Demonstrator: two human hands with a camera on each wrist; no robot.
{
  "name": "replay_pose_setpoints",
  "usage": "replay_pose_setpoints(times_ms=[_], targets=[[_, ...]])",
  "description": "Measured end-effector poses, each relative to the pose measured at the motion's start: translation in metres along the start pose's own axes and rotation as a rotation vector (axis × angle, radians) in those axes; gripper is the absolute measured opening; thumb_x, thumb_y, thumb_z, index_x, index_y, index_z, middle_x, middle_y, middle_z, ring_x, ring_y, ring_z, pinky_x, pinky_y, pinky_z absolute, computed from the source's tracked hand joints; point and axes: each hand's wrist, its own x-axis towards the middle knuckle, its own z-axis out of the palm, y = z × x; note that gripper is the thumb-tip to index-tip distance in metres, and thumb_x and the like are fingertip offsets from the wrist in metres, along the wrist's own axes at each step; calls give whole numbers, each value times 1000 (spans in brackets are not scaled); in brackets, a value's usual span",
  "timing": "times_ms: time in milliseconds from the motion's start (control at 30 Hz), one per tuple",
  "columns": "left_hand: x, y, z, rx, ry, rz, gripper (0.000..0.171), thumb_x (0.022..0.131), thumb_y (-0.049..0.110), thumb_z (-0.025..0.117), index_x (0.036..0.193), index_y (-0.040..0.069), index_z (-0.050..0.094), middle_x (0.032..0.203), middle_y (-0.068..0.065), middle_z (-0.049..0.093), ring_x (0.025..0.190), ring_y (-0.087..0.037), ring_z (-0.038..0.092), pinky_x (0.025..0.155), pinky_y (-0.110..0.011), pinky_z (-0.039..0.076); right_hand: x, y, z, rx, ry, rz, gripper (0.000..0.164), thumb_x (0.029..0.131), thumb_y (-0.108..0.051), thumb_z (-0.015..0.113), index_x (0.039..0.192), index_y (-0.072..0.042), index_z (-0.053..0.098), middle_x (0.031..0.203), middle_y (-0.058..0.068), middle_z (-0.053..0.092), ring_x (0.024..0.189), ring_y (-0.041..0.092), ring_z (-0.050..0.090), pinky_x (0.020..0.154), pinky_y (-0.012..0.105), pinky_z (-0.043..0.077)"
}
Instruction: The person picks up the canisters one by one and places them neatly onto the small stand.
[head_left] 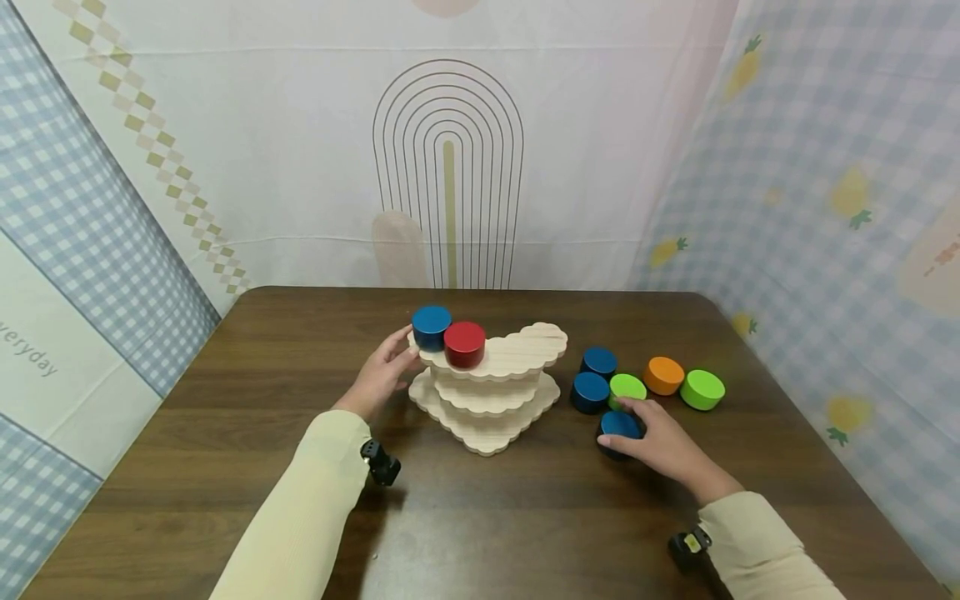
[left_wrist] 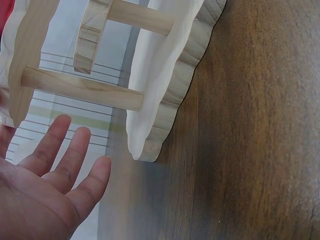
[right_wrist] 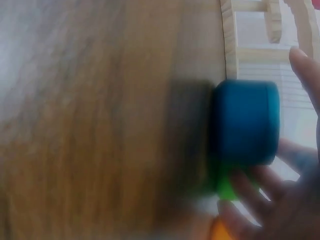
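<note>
A tiered wooden stand [head_left: 487,400] with scalloped shelves stands mid-table. A blue cylinder [head_left: 431,327] and a red cylinder [head_left: 464,345] sit on the left of its top shelf. My left hand [head_left: 380,375] pinches that shelf's left edge between thumb and index finger. In the left wrist view the other fingers [left_wrist: 75,150] stretch out, touching nothing. My right hand [head_left: 667,442] spreads around another blue cylinder [right_wrist: 245,122], nearest the front on the table. In the right wrist view the thumb stands apart from it; whether the fingers behind touch it, I cannot tell.
Behind the right hand are two blue cylinders [head_left: 590,392], a green cylinder [head_left: 627,390], an orange cylinder [head_left: 663,376] and another green cylinder [head_left: 702,390]. The brown table [head_left: 480,525] meets patterned cloth [head_left: 315,167] at the back.
</note>
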Motion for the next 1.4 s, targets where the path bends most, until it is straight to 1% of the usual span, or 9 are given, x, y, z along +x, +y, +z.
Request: replay_pose_setpoints(times_ms=[300, 433, 600, 833, 1033, 1167, 1267, 1400], targets=[[-1, 1, 1, 5, 6, -1, 56, 103, 33, 44, 154, 20, 25, 143, -21, 44, 127, -37, 49, 103, -58, 37, 1, 11, 1, 1, -52, 22, 84, 82, -52, 71, 141, 0, 42, 137, 30, 39, 117, 42, 46, 96, 61, 41], [0, 0, 0, 0, 5, 0, 56, 103, 33, 44, 154, 19, 24, 141, -22, 46, 126, -37, 50, 103, -57, 37, 2, 14, 0, 13, -76, 16, 83, 82, -49, 72, 141, 0, 41, 134, 30, 41, 115, 42, 47, 94, 60, 42], [1, -2, -2, 4, -5, -4, 58, 103, 35, 44, 155, 20, 23, 142, -22, 45, 127, -36, 49, 104, -57, 36, 1, 18, -1, 25, -97, -1, 80, 82, -45, 74, 139, 0, 43, 131, 29, 43, 112, 39, 48, 91, 57, 44], [2, -3, -2, 2, 2, -8, 58, 103, 35, 45, 154, 19, 23, 141, -23, 46, 127, -36, 49, 103, -58, 37, 1, 19, 0, 39, -103, -5, 77, 82, -43, 74, 138, 1, 44, 133, 29, 42, 112, 40, 48, 92, 57, 44], [1, -1, 0, 3, 13, 0, 56, 103, 32, 45, 154, 19, 25, 139, -23, 48, 125, -37, 51, 102, -57, 38, -1, 15, 1, 43, -77, -29, 74, 81, -41, 76, 134, 2, 47, 128, 26, 45, 109, 37, 49, 91, 55, 45], [1, -1, 0, 11, 18, 9, 56, 103, 31, 45, 154, 18, 25, 137, -24, 49, 124, -37, 51, 102, -57, 38, -1, 9, 2, 44, -43, -58, 72, 80, -39, 77, 132, 3, 50, 125, 24, 46, 107, 35, 49, 89, 53, 45], [2, -2, 0, 11, 23, 18, 55, 104, 30, 44, 154, 17, 25, 135, -26, 50, 124, -38, 51, 101, -58, 38, 0, 4, 2, 34, -4, -81, 71, 80, -39, 77, 131, 2, 51, 124, 23, 46, 107, 34, 49, 88, 52, 45], [2, -2, 0, 4, 28, 23, 54, 104, 29, 44, 153, 16, 26, 133, -26, 51, 123, -38, 51, 101, -58, 38, 1, -4, 3, 21, 62, -123, 69, 80, -39, 78, 129, 1, 53, 123, 21, 46, 106, 34, 49, 88, 53, 46]])
